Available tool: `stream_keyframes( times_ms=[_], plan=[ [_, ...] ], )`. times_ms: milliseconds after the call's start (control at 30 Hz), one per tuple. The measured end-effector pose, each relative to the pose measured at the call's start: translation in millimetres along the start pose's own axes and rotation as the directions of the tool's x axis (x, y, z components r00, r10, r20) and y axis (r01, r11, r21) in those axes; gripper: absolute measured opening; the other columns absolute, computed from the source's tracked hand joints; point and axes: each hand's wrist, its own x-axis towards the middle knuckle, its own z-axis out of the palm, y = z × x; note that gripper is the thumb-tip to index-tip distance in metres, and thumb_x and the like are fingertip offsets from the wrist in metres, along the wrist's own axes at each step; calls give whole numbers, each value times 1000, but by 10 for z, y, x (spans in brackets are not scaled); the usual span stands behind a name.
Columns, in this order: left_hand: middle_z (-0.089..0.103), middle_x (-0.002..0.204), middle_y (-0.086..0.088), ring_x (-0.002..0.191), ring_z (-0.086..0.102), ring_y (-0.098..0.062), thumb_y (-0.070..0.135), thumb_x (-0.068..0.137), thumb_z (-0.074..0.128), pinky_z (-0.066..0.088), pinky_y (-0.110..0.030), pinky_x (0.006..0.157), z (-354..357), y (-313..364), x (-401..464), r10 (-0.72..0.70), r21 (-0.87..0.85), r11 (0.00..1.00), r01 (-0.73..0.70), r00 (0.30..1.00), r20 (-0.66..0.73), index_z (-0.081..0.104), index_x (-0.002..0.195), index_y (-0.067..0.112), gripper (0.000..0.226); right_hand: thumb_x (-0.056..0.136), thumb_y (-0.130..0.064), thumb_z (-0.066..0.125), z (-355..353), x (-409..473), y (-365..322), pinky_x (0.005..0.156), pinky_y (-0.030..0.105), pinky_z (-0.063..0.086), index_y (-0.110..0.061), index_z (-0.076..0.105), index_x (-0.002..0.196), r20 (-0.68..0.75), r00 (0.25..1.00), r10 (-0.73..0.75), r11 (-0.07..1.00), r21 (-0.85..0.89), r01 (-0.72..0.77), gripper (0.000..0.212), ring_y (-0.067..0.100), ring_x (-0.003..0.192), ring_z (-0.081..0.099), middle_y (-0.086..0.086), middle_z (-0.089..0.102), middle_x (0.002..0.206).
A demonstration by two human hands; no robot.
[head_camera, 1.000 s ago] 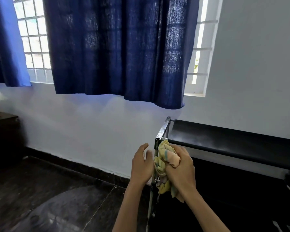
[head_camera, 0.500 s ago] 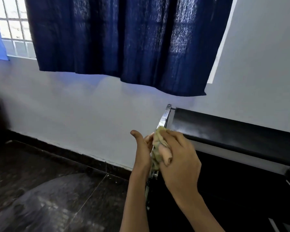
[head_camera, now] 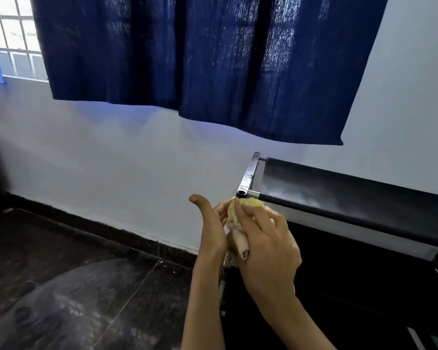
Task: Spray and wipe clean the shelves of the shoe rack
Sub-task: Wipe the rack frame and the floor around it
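The shoe rack stands against the white wall at the right, with a metal corner post and a black fabric top shelf showing a pale dusty or wet streak. My right hand grips a bunched yellow and pink cloth against the rack's front left post, just below the top corner. My left hand lies on the cloth's other side, thumb raised, fingers behind the cloth. The post below the hands is mostly hidden. No spray bottle is in view.
A dark blue curtain hangs over the window above the rack. Dark tiled floor spreads to the left, with a black skirting along the wall. Lower shelves of the rack are dark and hard to make out.
The view has tilted down and to the right. Both hands with the cloth have slid a little along the post near its top corner, and my left hand closed in against the cloth.
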Motion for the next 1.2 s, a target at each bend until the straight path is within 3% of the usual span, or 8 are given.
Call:
stream_keyframes(
  times_ms=[167,300,567,667,733,833,1033,1200],
  plan=[
    [72,85,-6,67,69,-4,72,76,-12,47,-7,48,35,7,-23,-1,6,1000,1,1000,10,68,104,21,99,78,-11,65,10,59,-35,82,44,54,-25,68,119,107,993,-47,991,-120,59,43,21,109,61,-4,65,119],
    [73,83,8,75,68,0,68,79,-16,46,-9,75,19,-10,11,43,-15,999,-43,999,-17,65,98,22,95,74,-21,74,-5,-89,-25,60,32,54,-31,70,105,174,984,-45,995,-82,60,33,14,84,60,-13,63,101],
    [63,50,-4,48,63,-8,74,75,-15,44,-12,40,28,19,-33,18,-32,999,-17,999,32,69,88,12,105,71,-23,84,66,210,-68,59,36,58,-15,75,104,-222,971,-94,990,-121,69,35,22,88,68,0,72,100],
    [74,76,-1,67,70,-5,70,77,-16,49,-8,54,26,9,-21,38,-14,999,-38,999,-7,68,91,21,99,78,-29,78,196,18,55,68,33,58,-21,71,113,-100,982,-159,978,-153,143,36,21,98,66,-3,69,110],
    [73,93,7,85,65,-2,66,79,-19,45,-11,88,26,15,-33,41,5,999,-41,999,-34,66,94,27,95,93,-40,56,262,-158,154,87,20,48,-37,55,129,174,981,-79,996,-36,87,36,6,110,51,-13,56,127],
    [67,91,18,106,52,-4,60,82,-23,13,-28,110,15,6,-59,55,27,998,-53,997,-46,64,95,31,94,94,-39,52,295,-411,267,68,8,36,-45,51,126,289,957,-4,996,91,-23,33,-6,96,41,-27,48,118],
    [67,82,19,106,51,-5,60,82,-24,14,-26,110,-51,-21,-14,22,73,997,-18,998,-58,64,92,29,94,77,-19,78,54,-276,199,76,25,49,-23,70,116,-155,987,49,975,221,-13,40,19,101,65,-10,66,116],
    [74,71,5,64,68,2,69,79,-18,45,-2,50,-82,-49,9,-13,74,997,15,999,-31,69,96,18,101,78,-22,78,271,-113,106,82,45,56,-21,69,118,-110,980,-165,986,-31,163,41,29,115,61,-3,66,122]
  ],
)
